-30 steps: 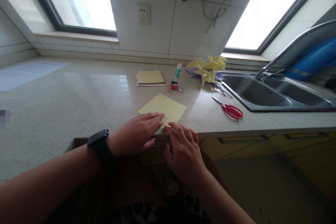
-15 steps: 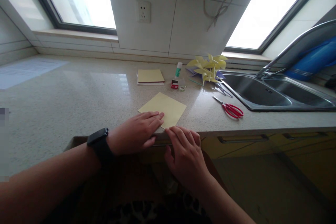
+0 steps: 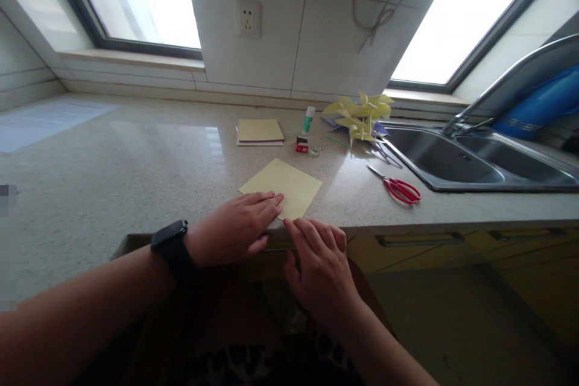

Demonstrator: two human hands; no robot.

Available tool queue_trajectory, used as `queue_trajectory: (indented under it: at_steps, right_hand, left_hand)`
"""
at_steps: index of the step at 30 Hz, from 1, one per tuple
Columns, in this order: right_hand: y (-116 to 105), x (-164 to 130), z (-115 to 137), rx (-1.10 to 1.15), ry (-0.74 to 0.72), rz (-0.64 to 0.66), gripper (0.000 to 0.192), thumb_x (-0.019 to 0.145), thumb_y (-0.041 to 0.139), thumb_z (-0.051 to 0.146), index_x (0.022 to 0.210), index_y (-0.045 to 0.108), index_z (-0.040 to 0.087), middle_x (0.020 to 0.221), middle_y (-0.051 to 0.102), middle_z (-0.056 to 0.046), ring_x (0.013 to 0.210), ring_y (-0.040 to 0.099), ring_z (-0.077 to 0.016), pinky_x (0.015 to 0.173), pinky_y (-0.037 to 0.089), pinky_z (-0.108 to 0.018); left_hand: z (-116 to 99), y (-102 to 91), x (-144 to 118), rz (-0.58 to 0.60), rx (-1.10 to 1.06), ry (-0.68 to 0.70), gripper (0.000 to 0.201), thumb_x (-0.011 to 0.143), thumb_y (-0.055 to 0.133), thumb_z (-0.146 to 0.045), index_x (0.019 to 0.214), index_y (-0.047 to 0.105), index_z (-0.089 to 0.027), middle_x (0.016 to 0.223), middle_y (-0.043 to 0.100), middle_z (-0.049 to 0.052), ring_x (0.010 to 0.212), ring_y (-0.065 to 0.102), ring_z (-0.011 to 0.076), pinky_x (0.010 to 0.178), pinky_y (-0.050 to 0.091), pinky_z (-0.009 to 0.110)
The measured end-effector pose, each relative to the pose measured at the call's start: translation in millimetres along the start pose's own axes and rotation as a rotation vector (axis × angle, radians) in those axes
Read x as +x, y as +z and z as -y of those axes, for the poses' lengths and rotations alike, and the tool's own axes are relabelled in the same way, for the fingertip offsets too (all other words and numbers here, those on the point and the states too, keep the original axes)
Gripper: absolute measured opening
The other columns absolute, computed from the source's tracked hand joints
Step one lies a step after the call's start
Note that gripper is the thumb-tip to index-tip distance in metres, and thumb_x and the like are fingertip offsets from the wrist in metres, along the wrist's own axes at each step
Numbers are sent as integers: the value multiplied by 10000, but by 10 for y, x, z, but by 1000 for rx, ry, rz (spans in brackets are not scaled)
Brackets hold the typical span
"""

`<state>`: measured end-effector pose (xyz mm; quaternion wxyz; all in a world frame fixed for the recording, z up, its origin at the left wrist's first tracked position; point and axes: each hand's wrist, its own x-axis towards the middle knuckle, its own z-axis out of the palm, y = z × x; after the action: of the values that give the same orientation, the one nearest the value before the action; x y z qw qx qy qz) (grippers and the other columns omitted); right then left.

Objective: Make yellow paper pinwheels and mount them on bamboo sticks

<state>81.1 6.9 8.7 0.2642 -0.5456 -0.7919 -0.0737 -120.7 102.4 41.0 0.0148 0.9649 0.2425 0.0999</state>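
Now the left hand (image 3: pixel 235 230) lies flat, fingers (image 3: pixel 266 200) extended, pressing the yellow paper (image 3: pixel 283 187) onto the counter (image 3: pixel 136 175). Just beside them, the right hand's (image 3: pixel 323 265) fingers (image 3: pixel 301 230), loosely spread, touch the paper's near corner.

Pretty clearly a home kitchen: speckled stone countertop (image 3: pixel 136 175), a double stainless sink (image 3: pixel 456 163) with a curved faucet (image 3: pixel 497 81) off to the right of the fingers, tiled wall (image 3: pixel 294 42) with an outlet (image 3: pixel 247 18) beyond them, yellow drawers (image 3: pixel 420 247) below.

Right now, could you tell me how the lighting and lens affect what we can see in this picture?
Head view: both windows blow out white; glare streaks the countertop; straight edges bow toward the frame's borders; the left hand and right hand on the yellow paper sit backlit and dim.
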Motion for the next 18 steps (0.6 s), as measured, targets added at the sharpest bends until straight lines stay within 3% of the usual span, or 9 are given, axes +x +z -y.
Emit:
queue_trajectory:
  at_steps: [13, 18]
  right_hand:
    - [95, 7, 24, -18, -6, -27, 557, 937, 543, 234, 1484, 454, 174, 1460, 588, -81, 1366, 487, -254, 1116, 246, -437]
    - [99, 36, 19, 11, 0, -12, 688, 905, 561, 193, 1548, 321, 148, 1498, 549, -83, 1436, 426, -225, 1166, 192, -420]
  left_hand:
    - [-4, -7, 2, 17, 3, -8, 631, 878, 618, -220, 1461, 433, -64, 1536, 468, 201, 1443, 412, 308, 1205, 353, 442]
    - [-6, -9, 4, 18, -5, -8, 654, 882, 620, -234, 1478, 404, -73, 1544, 461, 194, 1445, 412, 301, 1212, 344, 434]
